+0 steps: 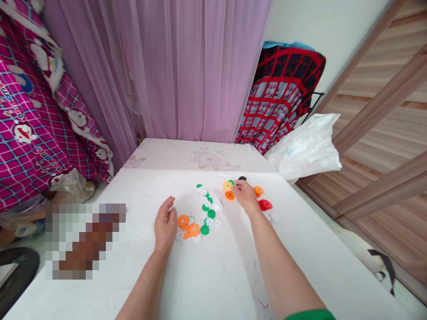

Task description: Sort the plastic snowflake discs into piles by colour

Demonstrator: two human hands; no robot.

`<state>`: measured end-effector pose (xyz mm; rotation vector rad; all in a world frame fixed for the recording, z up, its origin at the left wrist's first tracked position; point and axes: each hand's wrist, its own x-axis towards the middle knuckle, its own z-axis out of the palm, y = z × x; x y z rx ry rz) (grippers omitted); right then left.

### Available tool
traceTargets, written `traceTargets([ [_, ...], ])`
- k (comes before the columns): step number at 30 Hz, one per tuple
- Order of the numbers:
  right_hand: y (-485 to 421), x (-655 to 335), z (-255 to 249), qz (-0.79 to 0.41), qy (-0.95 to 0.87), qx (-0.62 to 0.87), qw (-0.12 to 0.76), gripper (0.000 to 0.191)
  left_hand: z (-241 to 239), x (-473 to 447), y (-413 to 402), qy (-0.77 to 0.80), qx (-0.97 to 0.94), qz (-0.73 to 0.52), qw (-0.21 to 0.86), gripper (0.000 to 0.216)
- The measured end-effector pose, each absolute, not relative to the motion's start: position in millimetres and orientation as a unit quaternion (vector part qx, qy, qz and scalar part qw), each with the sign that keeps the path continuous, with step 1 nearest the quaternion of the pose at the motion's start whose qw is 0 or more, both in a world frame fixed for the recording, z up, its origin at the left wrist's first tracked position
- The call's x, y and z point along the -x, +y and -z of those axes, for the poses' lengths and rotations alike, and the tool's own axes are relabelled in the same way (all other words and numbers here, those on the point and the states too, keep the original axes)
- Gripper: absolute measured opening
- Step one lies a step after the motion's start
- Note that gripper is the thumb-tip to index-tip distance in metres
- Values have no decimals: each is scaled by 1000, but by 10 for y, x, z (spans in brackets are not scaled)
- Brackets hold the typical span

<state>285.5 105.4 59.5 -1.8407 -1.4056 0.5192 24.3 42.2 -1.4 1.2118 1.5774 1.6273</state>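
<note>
White and broad, the table (pixel 200 284) bears a yellow flower-shaped piece (pixel 227 186) toward its far side, where the fingertips of the person's right hand (pixel 244 195) meet its edge, though whether they pinch it cannot be told. Just beside it is an orange piece (pixel 229 195), and past the hand lie red pieces (pixel 265 205), while the left hand (pixel 166 224), well apart from the right, has its fingers loosely bent near a curved spread of green, white and orange pieces (pixel 211 214). Purple curtains (pixel 190 66) hang beyond.
</note>
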Motion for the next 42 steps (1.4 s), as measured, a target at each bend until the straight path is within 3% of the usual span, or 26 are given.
traceTargets([
  [9,916,-2817,-472,-142,-495,808,288,16,49,-212,430,590,-461,-600,283,33],
  [16,926,-2840,-542,-125,-507,820,235,19,68,-206,437,585,-463,-602,284,33],
  [24,765,-2769,-706,-12,-547,820,166,26,82,-203,434,585,-468,-602,278,32],
  [34,709,-2718,-632,-42,-586,805,80,24,41,-224,430,588,-454,-604,287,31],
  [42,702,-2734,-617,-45,-596,799,70,24,48,-222,427,578,-459,-613,282,31],
])
